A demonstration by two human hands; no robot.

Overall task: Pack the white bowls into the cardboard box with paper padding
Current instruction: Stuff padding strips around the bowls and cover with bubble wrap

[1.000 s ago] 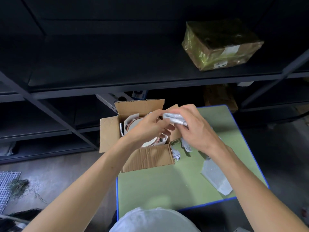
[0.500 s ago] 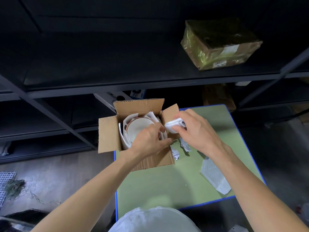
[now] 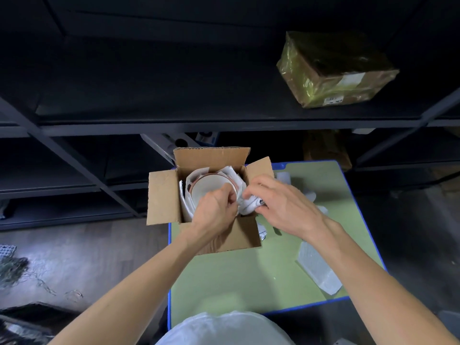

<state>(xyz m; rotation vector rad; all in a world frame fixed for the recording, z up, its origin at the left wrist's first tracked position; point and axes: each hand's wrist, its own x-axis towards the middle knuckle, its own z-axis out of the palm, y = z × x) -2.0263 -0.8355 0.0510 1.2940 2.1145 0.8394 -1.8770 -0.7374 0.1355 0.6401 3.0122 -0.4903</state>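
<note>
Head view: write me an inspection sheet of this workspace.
Surface: green table, blue edge.
Job's things: open box on the table's far left corner; white bowl inside, paper around it.
Clutter: scraps and clear plastic on the table, right of the box.
Grippers: left hand curled at the bowl's near rim, grip hidden; right hand grips a paper wad at the box's right wall.
Cables: nothing seen.
Surroundings: dark shelves behind; wrapped parcel on one; debris on the floor, left.
</note>
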